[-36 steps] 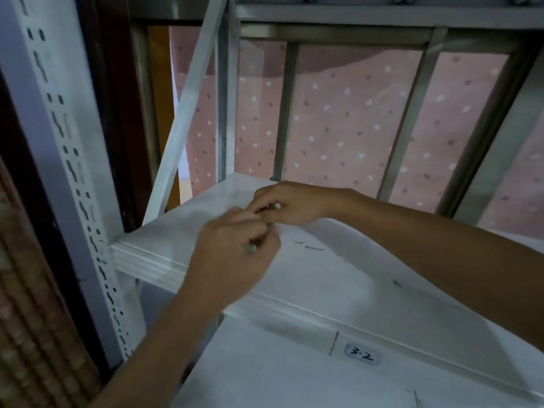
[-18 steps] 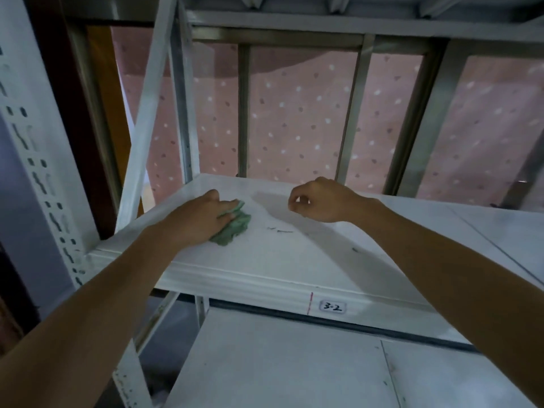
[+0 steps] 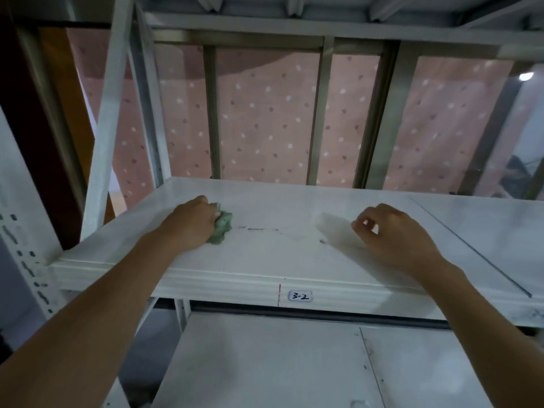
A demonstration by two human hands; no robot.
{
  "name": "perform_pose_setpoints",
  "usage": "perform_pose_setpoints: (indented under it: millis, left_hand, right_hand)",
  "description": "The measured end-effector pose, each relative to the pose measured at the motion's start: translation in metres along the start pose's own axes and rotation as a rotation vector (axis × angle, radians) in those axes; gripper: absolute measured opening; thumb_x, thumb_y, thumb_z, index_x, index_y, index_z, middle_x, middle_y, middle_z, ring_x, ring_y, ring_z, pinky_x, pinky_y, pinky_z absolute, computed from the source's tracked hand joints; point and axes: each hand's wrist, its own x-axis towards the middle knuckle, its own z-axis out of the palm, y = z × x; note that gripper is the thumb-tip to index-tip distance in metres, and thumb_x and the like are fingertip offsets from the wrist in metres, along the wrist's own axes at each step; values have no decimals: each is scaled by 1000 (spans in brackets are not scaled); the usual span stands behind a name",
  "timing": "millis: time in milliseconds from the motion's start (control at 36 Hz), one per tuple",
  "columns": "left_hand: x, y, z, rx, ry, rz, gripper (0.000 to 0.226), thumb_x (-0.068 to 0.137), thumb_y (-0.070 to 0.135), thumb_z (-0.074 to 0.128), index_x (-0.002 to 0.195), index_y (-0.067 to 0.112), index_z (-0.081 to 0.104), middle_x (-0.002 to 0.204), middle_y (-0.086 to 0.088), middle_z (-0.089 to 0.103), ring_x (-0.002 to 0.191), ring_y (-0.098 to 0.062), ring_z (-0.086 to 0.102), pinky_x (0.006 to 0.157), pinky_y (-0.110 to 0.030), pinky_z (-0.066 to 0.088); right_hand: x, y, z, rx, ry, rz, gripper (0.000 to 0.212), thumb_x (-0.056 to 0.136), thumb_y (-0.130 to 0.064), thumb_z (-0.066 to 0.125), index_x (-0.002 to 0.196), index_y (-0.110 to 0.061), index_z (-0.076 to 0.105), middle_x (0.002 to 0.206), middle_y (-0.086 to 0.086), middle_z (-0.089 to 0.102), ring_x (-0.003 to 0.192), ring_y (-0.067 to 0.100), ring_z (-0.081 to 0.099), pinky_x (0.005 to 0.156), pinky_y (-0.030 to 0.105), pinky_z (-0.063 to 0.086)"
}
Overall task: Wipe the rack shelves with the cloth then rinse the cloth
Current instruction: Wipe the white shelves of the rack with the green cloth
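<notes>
A white metal rack shelf [image 3: 294, 254] labelled "3-2" on its front lip spans the middle of the view. My left hand [image 3: 191, 222] presses a crumpled green cloth [image 3: 222, 228] flat on the shelf's left part. A thin dark smear [image 3: 262, 229] runs rightward from the cloth. My right hand [image 3: 391, 234] hovers over the shelf's right part, fingers loosely curled, holding nothing.
A lower white shelf [image 3: 279, 363] lies below. A perforated upright post [image 3: 20, 231] stands at the left, with a diagonal brace [image 3: 109, 113] behind it. The underside of another shelf [image 3: 323, 13] is overhead. A window frame with a pink dotted curtain [image 3: 265, 119] backs the rack.
Both hands were together over the shelf; they have separated. My left hand put the cloth on the shelf and slid it slightly, and my right hand has drifted to the right.
</notes>
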Motion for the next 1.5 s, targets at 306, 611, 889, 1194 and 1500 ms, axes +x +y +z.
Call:
perform_pose_setpoints:
  millis: [306, 611, 889, 1194, 1500]
  left_hand:
    - [8, 67, 7, -34, -45, 80, 31, 106, 25, 41, 104, 4, 64, 100, -9, 49, 92, -32, 58, 86, -41, 48]
    - [19, 120, 21, -71, -74, 235, 28, 109, 26, 38, 88, 16, 53, 83, 4, 37, 77, -20, 47, 69, -32, 30]
    - [19, 177, 32, -157, -126, 346, 31, 109, 28, 37, 88, 15, 54, 81, 3, 38, 78, -23, 48, 74, -38, 40]
    - [32, 221, 49, 22, 23, 867, 26, 98, 59, 47, 81, 40, 51, 78, 20, 34, 77, -12, 39, 81, -35, 34]
    - [-15, 246, 34, -80, -24, 1111, 43, 107, 19, 47, 148, 30, 50, 89, 20, 40, 82, 2, 44, 79, -18, 39]
  right_hand:
    - [-59, 54, -27, 146, 228, 159, 15, 94, -32, 60, 87, -21, 67, 84, -4, 60, 66, 6, 51, 63, 27, 36]
    - [-78, 68, -31, 403, 473, 325, 25, 97, -31, 55, 84, -16, 68, 84, -4, 64, 78, 16, 57, 71, 33, 43]
    - [-79, 59, -40, 715, 599, 498, 39, 102, -42, 42, 79, -24, 68, 74, -4, 62, 73, 8, 57, 66, 28, 41]
    - [-83, 66, -42, 799, 726, 529, 42, 102, -39, 42, 74, -21, 67, 71, 7, 62, 69, 7, 57, 65, 27, 42]
    - [-87, 66, -43, 828, 677, 488, 46, 102, -35, 44, 66, -15, 63, 58, 4, 44, 57, 9, 42, 59, 30, 36]
